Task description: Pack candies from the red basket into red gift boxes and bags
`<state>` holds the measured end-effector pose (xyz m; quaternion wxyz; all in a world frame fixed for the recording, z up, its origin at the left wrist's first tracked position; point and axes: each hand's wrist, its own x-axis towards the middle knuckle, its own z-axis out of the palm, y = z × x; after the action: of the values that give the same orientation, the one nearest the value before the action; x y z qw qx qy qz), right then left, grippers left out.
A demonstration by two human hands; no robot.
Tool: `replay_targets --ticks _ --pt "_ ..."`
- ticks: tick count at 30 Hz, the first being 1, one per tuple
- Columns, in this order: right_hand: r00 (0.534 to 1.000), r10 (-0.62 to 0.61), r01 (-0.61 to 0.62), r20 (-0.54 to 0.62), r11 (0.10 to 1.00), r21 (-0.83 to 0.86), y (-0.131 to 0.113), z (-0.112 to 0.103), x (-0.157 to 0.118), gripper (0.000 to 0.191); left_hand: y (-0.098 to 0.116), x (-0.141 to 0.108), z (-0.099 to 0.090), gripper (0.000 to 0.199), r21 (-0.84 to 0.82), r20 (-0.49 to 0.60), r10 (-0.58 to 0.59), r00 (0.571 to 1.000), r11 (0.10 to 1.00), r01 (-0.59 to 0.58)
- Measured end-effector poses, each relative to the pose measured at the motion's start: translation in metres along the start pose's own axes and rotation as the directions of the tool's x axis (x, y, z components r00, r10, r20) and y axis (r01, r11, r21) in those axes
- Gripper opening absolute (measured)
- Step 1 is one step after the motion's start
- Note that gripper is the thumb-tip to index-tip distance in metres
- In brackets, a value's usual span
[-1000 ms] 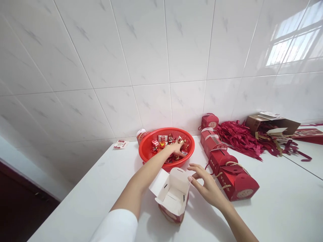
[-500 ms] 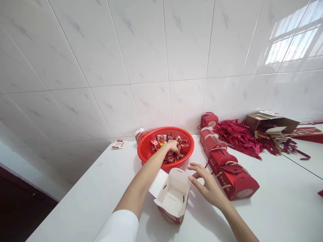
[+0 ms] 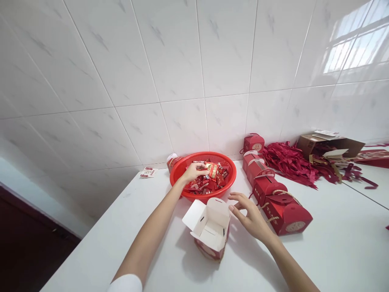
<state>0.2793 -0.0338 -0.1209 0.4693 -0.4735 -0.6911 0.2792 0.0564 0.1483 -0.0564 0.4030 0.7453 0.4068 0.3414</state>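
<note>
Over the red plastic basket (image 3: 233, 178) my left hand (image 3: 194, 172) pinches a red and gold candy packet (image 3: 213, 170) at its fingertips. Many red wrapped candies (image 3: 202, 185) lie in the basket around it. In front of the basket stands a gift box (image 3: 209, 235) with its flaps up; it is white inside, red outside, and no candy shows in it. My right hand (image 3: 249, 217) hovers at the box's right side, fingers apart and loosely bent, holding nothing. Whether its thumb touches the flap I cannot tell.
Closed red gift boxes (image 3: 287, 217) stand in a row to the right. Behind them lie a heap of dark red ribbons (image 3: 291, 162) and a cardboard box (image 3: 349, 148) on its side. Printed cards (image 3: 148, 173) lie left of the basket, near the tiled wall (image 3: 182, 125).
My left hand has risen from among the candies and shifted left, now with a red and gold packet in its fingers. My right hand stays by the open box. The view has shifted slightly.
</note>
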Motion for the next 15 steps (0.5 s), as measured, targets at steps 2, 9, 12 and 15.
replay_targets --ticks 2,9,12,15 --pt "1.0 0.003 -0.003 -0.012 1.0 0.008 0.0 0.001 0.0 0.033 -0.001 -0.009 0.0 0.037 -0.067 -0.055 -0.009 0.998 0.998 0.005" --pt "0.998 0.015 -0.014 -0.059 1.0 0.023 0.001 0.003 0.003 0.033 -0.002 -0.022 0.004 0.044 -0.231 -0.129 -0.039 0.991 0.973 0.008" --pt "0.997 0.018 -0.015 -0.08 0.999 0.032 0.003 0.003 0.003 0.033 0.001 -0.022 0.007 0.044 -0.232 -0.162 -0.03 0.986 0.973 -0.008" --pt "0.996 0.02 -0.016 -0.091 0.999 0.043 0.004 0.002 0.003 0.033 0.005 -0.021 0.01 0.043 -0.254 -0.192 -0.008 0.981 0.966 -0.042"
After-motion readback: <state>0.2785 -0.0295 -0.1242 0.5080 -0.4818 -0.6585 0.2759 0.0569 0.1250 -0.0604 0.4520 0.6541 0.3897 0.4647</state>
